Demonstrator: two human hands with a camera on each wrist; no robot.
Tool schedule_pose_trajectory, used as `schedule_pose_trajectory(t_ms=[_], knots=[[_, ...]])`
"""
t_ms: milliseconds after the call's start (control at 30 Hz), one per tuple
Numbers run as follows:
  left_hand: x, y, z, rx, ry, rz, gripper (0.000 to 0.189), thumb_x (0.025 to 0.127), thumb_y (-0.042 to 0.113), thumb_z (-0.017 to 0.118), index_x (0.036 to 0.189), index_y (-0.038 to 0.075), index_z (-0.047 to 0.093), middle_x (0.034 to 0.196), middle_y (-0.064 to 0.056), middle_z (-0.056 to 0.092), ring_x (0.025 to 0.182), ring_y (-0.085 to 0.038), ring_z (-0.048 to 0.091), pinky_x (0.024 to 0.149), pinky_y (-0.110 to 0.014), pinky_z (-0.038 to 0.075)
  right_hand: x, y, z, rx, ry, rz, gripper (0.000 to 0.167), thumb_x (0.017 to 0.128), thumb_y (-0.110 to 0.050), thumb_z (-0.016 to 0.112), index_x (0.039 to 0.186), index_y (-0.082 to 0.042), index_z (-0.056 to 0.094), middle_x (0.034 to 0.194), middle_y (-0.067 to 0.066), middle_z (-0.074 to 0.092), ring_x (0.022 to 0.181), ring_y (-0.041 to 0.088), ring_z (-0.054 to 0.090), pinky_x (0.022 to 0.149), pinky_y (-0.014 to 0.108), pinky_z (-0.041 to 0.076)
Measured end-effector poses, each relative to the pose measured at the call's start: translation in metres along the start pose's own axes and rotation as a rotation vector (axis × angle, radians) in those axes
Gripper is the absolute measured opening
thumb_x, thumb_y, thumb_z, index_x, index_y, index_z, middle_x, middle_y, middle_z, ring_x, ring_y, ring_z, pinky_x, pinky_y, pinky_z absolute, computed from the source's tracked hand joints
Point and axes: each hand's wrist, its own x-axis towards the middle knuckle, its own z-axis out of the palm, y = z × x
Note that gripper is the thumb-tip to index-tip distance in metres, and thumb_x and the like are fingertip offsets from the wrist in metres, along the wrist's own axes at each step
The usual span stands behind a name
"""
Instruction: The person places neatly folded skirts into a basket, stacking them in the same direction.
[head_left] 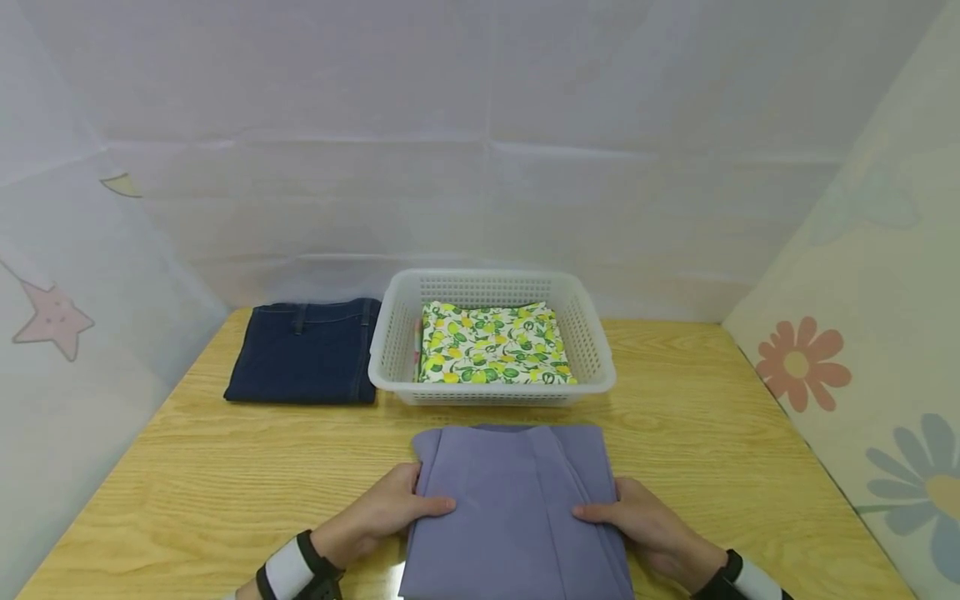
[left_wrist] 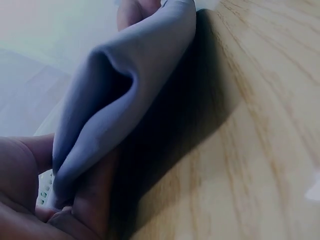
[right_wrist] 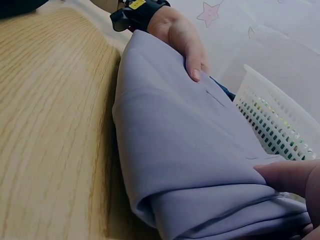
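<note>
A folded purple garment [head_left: 510, 508] is held between both hands at the front of the table; its exact kind cannot be told. My left hand [head_left: 386, 507] grips its left edge, thumb on top and fingers underneath. On the opposite edge my right hand [head_left: 651, 523] pinches it the same way. In the left wrist view, the folded cloth [left_wrist: 145, 55] is lifted off the wood, with a dark shadow under it. Layered folds of the garment [right_wrist: 185, 135] show near the right thumb [right_wrist: 285, 175] in the right wrist view.
Just beyond the garment stands a white perforated basket [head_left: 491, 395], with a folded lemon-print cloth [head_left: 491, 343] inside. Folded dark blue jeans [head_left: 300, 354] lie left of the basket. White sheets hang behind the wooden table [head_left: 247, 467], and printed sheets flank it.
</note>
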Motion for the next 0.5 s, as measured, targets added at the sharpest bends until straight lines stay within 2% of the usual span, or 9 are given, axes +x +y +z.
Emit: schedule_pose_trajectory(t_ms=[233,500], knots=[[-0.002,0.0,0.001,0.012,0.032,0.005,0.053,0.09,0.022,0.073,0.134,-0.001,0.053,0.13,-0.011,0.065,0.118,-0.021,0.062,0.099,-0.036,0.052,0.0,0.005,-0.002,0.056,-0.019,-0.007,0.061,0.094,-0.023,0.067,0.138,0.012,0.044,0.123,0.009,0.066,0.112,0.018,0.062,0.09,0.031,0.052],[-0.008,0.008,0.003,-0.009,0.02,0.043,0.049,0.09,0.02,0.073,0.132,0.0,0.056,0.128,-0.012,0.067,0.115,-0.021,0.064,0.096,-0.034,0.054,-0.013,-0.005,-0.003,0.055,-0.04,-0.043,0.058,0.095,-0.021,0.065,0.136,0.015,0.045,0.12,0.008,0.067,0.109,0.017,0.063,0.088,0.03,0.053]])
